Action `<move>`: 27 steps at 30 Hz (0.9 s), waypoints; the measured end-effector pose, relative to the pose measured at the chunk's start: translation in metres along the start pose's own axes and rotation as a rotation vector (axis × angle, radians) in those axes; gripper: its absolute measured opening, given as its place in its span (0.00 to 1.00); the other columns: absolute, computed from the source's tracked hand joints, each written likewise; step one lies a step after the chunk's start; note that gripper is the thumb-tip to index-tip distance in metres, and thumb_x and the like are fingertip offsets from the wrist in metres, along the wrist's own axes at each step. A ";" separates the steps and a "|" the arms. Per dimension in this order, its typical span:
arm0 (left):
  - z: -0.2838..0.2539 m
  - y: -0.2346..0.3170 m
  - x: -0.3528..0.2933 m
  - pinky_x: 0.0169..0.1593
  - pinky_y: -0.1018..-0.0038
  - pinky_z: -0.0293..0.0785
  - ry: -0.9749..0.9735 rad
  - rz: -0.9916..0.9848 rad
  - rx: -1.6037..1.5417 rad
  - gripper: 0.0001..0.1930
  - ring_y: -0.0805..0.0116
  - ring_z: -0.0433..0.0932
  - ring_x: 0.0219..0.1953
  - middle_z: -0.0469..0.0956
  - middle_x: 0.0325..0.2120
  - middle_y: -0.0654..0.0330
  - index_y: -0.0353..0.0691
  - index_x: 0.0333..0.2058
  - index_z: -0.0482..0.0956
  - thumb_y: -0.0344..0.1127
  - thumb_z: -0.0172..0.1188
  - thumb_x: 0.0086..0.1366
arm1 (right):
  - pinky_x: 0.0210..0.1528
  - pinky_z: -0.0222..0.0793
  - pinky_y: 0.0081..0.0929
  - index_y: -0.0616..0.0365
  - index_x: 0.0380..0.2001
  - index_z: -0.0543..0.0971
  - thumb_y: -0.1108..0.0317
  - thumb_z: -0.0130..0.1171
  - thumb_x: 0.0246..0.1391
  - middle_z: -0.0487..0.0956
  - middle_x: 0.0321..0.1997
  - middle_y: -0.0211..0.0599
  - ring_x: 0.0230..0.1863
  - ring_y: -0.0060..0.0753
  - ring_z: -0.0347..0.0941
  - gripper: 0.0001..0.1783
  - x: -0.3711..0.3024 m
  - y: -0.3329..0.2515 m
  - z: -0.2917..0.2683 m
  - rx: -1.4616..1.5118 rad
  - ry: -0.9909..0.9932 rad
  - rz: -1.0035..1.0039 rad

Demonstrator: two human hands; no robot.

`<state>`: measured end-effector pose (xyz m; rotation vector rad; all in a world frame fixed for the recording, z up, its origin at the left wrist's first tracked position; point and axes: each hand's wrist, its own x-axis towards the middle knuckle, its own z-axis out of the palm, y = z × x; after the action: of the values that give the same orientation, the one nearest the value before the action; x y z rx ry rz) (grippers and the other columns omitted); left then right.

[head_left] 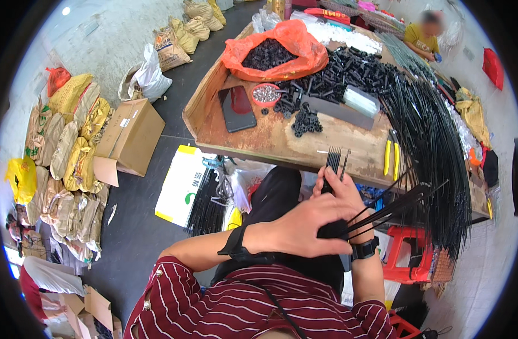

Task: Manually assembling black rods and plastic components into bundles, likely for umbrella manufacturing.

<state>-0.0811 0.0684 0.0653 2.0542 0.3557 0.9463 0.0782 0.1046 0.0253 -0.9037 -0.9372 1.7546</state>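
Right hand [349,192]: fingers [320,183] curled and pinching a bundle of thin black rods [333,155], tips extending in view over the near edge of the surface [270,138]. Left hand [310,223]: laid across the right hand, thumb apart from the other fingers, with black rods between; fingertips partly hidden, firmness of grip not discernible. At the wrists: black band [235,244] left, dark watch [365,248] right.

On the surface, nearest the rod tips: cluster of black plastic parts [307,123], yellow-handled pliers [391,155]. Farther in: dark phone [236,110], red dish [253,96] of small metal pieces, flat metal bar [341,113] and clear box [362,100] in front of a heap of black parts [355,70]. Behind: orange-red bag [304,42], open, filled with black parts.

Obstructing the right end: long black rods [440,158], draped over the edge. Below: red stool [411,271].

Markings: dark lettering and green emblem on a white, yellow-edged package [177,183]; small pale label on a carton [136,138], illegible; printing on a brown sack [171,51], also illegible.
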 end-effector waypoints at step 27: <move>-0.041 -0.084 0.055 0.13 0.86 0.64 0.141 -0.573 -0.920 0.16 0.83 0.74 0.21 0.78 0.38 0.60 0.39 0.52 0.68 0.40 0.45 0.70 | 0.41 0.75 0.28 0.61 0.42 0.73 0.66 0.49 0.61 0.79 0.36 0.38 0.36 0.30 0.77 0.11 0.007 -0.006 -0.011 -0.134 -0.009 -0.018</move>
<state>-0.0670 0.1737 0.0425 0.9716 0.4426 0.6976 0.0881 0.1148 0.0241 -0.9698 -1.0760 1.6976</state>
